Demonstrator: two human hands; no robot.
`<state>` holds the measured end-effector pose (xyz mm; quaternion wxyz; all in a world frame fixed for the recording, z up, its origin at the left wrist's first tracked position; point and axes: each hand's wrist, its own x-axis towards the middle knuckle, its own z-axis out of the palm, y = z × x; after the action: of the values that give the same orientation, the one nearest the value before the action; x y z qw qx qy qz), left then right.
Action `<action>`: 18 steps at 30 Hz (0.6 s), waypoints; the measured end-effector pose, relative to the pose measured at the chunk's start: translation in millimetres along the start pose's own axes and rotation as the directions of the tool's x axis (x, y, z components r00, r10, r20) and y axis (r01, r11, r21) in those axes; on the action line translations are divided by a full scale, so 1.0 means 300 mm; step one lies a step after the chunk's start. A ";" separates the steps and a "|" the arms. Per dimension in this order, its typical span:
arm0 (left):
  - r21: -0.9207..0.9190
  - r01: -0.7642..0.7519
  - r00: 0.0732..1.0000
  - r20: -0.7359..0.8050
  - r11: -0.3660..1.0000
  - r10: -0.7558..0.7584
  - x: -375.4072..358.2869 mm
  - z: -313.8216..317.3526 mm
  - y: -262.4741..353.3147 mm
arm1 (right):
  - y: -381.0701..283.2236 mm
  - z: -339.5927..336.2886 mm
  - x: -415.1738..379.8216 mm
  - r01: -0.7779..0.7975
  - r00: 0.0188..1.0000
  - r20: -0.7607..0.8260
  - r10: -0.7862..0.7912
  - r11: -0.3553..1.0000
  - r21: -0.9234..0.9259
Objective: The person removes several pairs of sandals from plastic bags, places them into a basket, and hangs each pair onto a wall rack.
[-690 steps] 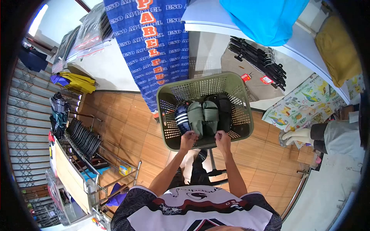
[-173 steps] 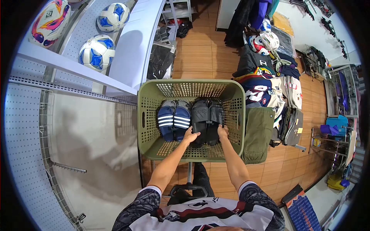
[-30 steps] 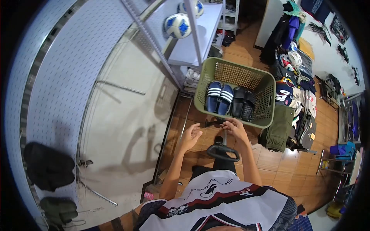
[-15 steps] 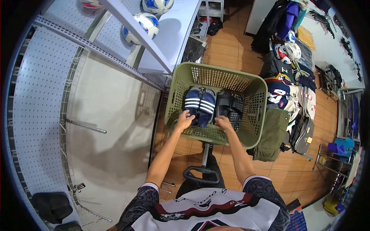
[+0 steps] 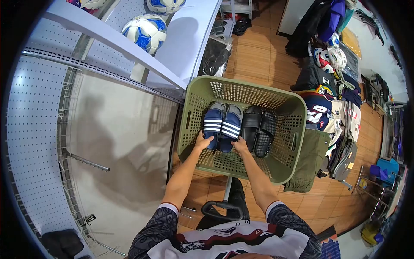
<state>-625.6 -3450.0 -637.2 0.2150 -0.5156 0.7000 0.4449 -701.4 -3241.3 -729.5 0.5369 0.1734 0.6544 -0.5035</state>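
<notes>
A pair of navy slide sandals (image 5: 222,126) with white stripes lies inside a green plastic basket (image 5: 286,174), soles down and side by side. My left hand (image 5: 203,141) grips the heel end of the left sandal, its thumb over the edge. On the other side, my right hand (image 5: 240,146) closes on the heel end of the right sandal. Just right of it lies a pair of black slide sandals (image 5: 258,128), touched by neither hand. The fingers under the navy pair are partly hidden.
White shelving with soccer balls (image 5: 145,33) stands at upper left, above a wall rack with a metal hook bar (image 5: 88,161). Folded clothes (image 5: 321,108) and helmets (image 5: 330,58) lie along the right. Below the basket is a black loop handle (image 5: 222,210).
My right hand has moved from beside the black pair onto the right navy sandal. My left hand has shifted to the left sandal's outer edge. The view has shifted slightly.
</notes>
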 end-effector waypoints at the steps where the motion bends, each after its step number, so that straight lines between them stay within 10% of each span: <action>1: -0.021 -0.009 1.000 0.002 1.000 0.009 0.006 0.010 -0.012 | 0.004 0.009 0.014 -0.021 1.000 0.011 0.021 1.000 0.009; 6: -0.245 0.065 0.988 0.151 0.967 -0.028 -0.054 -0.007 0.011 | -0.003 0.006 -0.006 0.006 0.988 -0.150 -0.028 0.990 -0.143; 18: -0.396 -0.547 0.828 -0.130 0.737 0.545 -0.431 -0.126 0.124 | -0.159 -0.008 -0.497 0.464 0.870 -0.205 -0.448 0.885 0.033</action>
<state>-604.8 -3410.6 -504.7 -0.0421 -0.3228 0.7090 0.6256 -684.9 -3213.1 -576.3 0.3298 0.0836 0.7043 -0.6231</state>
